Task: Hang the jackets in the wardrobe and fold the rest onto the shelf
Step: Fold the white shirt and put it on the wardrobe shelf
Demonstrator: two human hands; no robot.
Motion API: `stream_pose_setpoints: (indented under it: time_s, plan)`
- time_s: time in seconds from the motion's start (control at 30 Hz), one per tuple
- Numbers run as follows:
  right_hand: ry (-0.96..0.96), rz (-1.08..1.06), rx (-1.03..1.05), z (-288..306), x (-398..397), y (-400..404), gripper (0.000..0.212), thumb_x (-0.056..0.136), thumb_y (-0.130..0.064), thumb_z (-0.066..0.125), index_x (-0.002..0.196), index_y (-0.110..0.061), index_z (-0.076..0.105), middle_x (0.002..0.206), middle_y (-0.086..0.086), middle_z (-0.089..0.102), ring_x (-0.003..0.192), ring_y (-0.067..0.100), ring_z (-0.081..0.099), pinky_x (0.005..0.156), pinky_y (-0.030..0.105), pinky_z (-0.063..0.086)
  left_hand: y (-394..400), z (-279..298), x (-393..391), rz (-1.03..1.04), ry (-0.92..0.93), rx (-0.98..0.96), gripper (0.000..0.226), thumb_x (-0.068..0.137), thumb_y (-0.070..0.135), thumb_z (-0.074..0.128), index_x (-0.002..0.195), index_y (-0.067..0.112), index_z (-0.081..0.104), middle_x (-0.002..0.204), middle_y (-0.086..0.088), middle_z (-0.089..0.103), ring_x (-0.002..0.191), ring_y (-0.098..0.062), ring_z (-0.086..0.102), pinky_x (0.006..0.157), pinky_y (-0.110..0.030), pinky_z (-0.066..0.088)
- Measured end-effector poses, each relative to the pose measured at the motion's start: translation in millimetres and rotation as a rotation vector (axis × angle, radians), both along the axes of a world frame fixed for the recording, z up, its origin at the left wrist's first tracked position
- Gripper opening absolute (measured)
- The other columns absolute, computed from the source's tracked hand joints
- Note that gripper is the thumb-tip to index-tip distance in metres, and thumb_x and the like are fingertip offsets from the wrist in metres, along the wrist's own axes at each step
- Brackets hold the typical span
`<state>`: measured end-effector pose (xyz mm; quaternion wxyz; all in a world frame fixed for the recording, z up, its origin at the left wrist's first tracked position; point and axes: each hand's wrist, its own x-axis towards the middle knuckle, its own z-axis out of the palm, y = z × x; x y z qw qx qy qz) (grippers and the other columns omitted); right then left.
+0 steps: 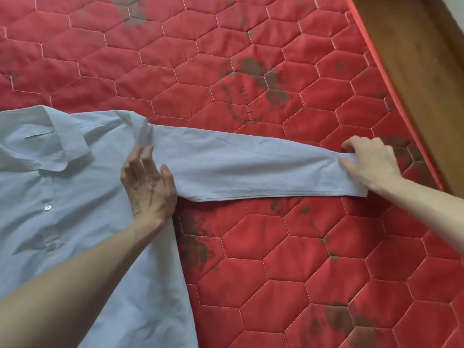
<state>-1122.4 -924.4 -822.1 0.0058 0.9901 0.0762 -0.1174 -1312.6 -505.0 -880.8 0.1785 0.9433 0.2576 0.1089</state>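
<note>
One head-worn view, close above, facing down over the mattress (276, 259) toward its far edge.

You are in a bedroom of a home, looking down on a red quilted mattress (276, 259) stitched in hexagons and printed with faded dark flower marks. Along its right edge runs a brown wooden bed frame (414, 59), and a pale blue buttoned cotton shirt (75, 197) lies spread flat on the mattress.
</note>
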Motion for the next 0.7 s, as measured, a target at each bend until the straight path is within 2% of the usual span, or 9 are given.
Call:
stream_pose_setpoints:
  time_s: [0.1,0.2,0.3,0.4,0.57,0.7]
  plan:
    - [-0.145,0.006,-0.004,-16.7,-26.7,17.0,0.043,0.094,-0.009,0.060,0.137,-0.007,0.058,0.133,0.022,0.057,0.124,0.043,0.051,0.104,0.054,0.038,-13.2,-3.0,-19.1,0.148,0.028,-0.104,0.054,0.099,0.029,0.034,0.148,0.008,0.040,0.153,-0.015,0.040,0.140,-0.037,0.039,0.117,-0.055,0.031]
    - [-0.212,0.179,0.111,-26.5,-62.7,50.7,0.047,0.098,-0.003,0.054,0.146,-0.004,0.052,0.152,0.020,0.049,0.145,0.038,0.042,0.115,0.055,0.036,-29.2,-8.6,-45.2,0.106,0.100,-0.119,0.064,0.103,0.032,0.031,0.161,0.005,0.027,0.167,-0.012,0.029,0.155,-0.030,0.027,0.129,-0.050,0.016]
    - [-0.112,0.382,0.228,-35.4,-105.4,94.9,0.049,0.106,-0.014,0.053,0.154,-0.008,0.046,0.163,0.015,0.039,0.154,0.035,0.032,0.121,0.057,0.030,-50.0,-14.6,-88.7,0.085,0.203,-0.048,0.069,0.105,0.040,0.028,0.163,0.003,0.023,0.171,-0.014,0.024,0.159,-0.031,0.020,0.129,-0.055,0.016]
    - [-0.058,0.559,0.257,-40.5,-142.4,140.8,0.052,0.108,-0.031,0.045,0.157,-0.014,0.043,0.166,0.010,0.035,0.155,0.032,0.030,0.123,0.057,0.028,-69.9,-22.5,-137.0,0.009,0.294,0.033,0.069,0.104,0.043,0.031,0.165,0.010,0.024,0.172,-0.013,0.021,0.160,-0.031,0.017,0.127,-0.057,0.019]
    - [-0.037,0.629,0.347,-34.6,-185.7,233.9,0.055,0.109,-0.034,0.042,0.161,-0.018,0.034,0.171,0.003,0.023,0.159,0.025,0.020,0.127,0.050,0.020,-71.0,-28.1,-153.0,-0.093,0.298,0.074,0.070,0.103,0.044,0.035,0.165,0.014,0.025,0.173,-0.012,0.018,0.161,-0.030,0.013,0.128,-0.056,0.017]
    - [0.042,0.668,0.310,-33.3,-217.1,303.7,0.058,0.109,-0.037,0.030,0.165,-0.021,0.023,0.173,-0.001,0.014,0.161,0.020,0.009,0.129,0.046,0.009,-64.5,-17.4,-160.4,-0.181,0.276,0.007,0.069,0.100,0.038,0.041,0.162,0.009,0.033,0.169,-0.016,0.028,0.159,-0.031,0.021,0.126,-0.053,0.021]
